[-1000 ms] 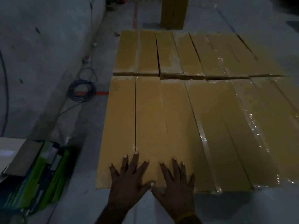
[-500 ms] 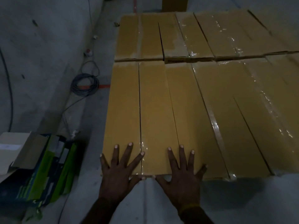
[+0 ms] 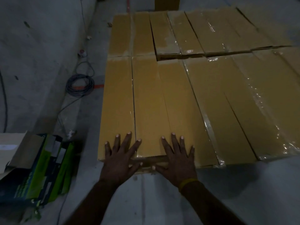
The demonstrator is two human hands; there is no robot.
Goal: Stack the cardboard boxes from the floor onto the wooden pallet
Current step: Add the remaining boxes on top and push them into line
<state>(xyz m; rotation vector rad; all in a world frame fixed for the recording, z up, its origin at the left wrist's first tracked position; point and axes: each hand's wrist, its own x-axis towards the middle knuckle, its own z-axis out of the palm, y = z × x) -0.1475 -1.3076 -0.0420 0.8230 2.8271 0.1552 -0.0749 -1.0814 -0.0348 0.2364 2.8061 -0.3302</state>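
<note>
**Q:** Hands first, please. Where are they, and are they holding anything?

**A:** Both lie flat with fingers spread, side by side, on the near end of a layer of boxes (image 3: 178,95). The left hand (image 3: 121,157) rests its palm over the near edge, fingers reaching onto the box tops across a seam between two boxes. The right hand (image 3: 176,157) sits just beside it, fingers straight on the next box, thumb at the near edge. Neither grip is closed round anything; both hands are open and pressing or resting. A yellow band (image 3: 188,182) circles the right wrist.

**Q:** And the boxes themselves?

**A:** Long, narrow, tan cardboard, lying close together side by side in two rows, a near row and a far row, running away from the viewer. Glossy clear tape shines on those to the right. In the far row, one box end stands a little higher than the near row at the join. One more box (image 3: 167,3) stands upright beyond the far row, at the top edge. I cannot tell whether a pallet lies beneath them; it is hidden.

**Q:** What else is around?

**A:** Grey concrete floor (image 3: 162,200), dimly lit. To the left, a coil of grey cable (image 3: 80,86) lies near a red floor line (image 3: 99,86). At lower left sits an open carton (image 3: 17,150) holding green and dark packets (image 3: 42,169).
</note>
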